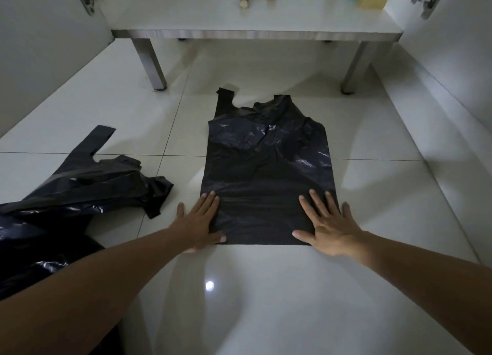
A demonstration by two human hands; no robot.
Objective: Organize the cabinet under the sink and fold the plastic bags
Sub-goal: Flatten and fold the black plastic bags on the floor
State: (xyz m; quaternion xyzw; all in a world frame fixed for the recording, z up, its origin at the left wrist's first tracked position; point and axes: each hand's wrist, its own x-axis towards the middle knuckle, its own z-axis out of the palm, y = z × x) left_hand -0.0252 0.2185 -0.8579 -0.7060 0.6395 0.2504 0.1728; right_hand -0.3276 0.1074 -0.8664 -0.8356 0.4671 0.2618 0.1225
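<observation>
While both palms lie flat on the near edge of the black bag [266, 173], I judge the step in hand to be smoothing it out before the first fold. My left hand [198, 223] presses the lower left corner with fingers straight and spread, partly on the floor [266, 301]; my right hand [326, 227] does the same at the lower right corner, fingers wide, holding nothing. The bag sits in the middle of the frame on the tiles, handles pointing away toward the top, its body flattened near me but still crumpled and puffed toward the handles.

The plastic is thin, glossy and creased, catching light in streaks; it will likely slide easily on the shiny glazed tiles and trap air. So the next move, as I see it, calls for sweeping both palms up toward the handles to push the air out, then bringing one long side over to the other.

At the left of the frame a heap of more bags [66, 195] waits, unfolded and rumpled. The cabinet shelf [255, 32] runs across the top, on metal legs, with a few blurred items on it.
</observation>
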